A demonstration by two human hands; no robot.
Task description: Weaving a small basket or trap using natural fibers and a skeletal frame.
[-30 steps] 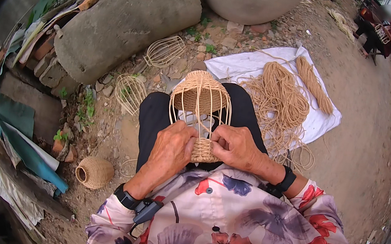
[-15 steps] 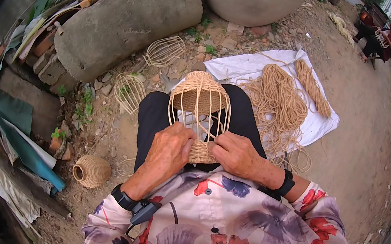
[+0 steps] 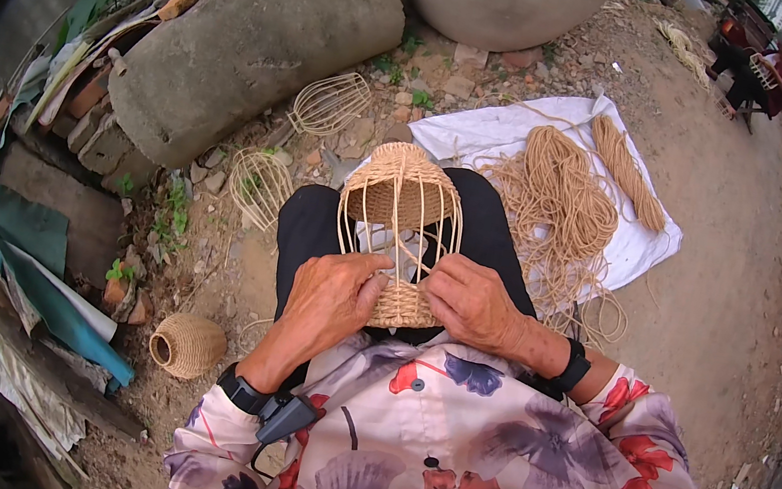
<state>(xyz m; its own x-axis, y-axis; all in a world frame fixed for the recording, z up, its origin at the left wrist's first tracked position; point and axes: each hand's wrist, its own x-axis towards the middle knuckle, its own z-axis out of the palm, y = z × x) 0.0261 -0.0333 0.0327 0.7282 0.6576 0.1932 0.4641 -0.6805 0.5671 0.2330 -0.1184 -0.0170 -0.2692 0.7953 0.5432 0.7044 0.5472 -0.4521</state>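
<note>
I look down on a person seated on bare ground, working a half-woven wire-frame basket (image 3: 399, 236) that rests on their lap, between the knees. The left hand (image 3: 331, 296) is closed in a firm grip on the woven band at the near end of the basket, thumb laid across the cord. The right hand (image 3: 470, 300) is clamped on the same band from the other side, fingers curled over it. Against the picture from a second ago, the right hand has slid lower and closer in on the band, and the left thumb has crept toward it; the basket itself has hardly shifted. I judge that the weave at this end is being pressed tight, row by row, while the middle ribs stand bare.

Around them: a white cloth (image 3: 479, 131) with a loose heap of tan cord (image 3: 559, 204), two bare wire frames (image 3: 329, 102) and (image 3: 260, 187) on the dirt, a finished small woven basket (image 3: 186, 345) at the left, and a concrete cylinder (image 3: 250, 36).
</note>
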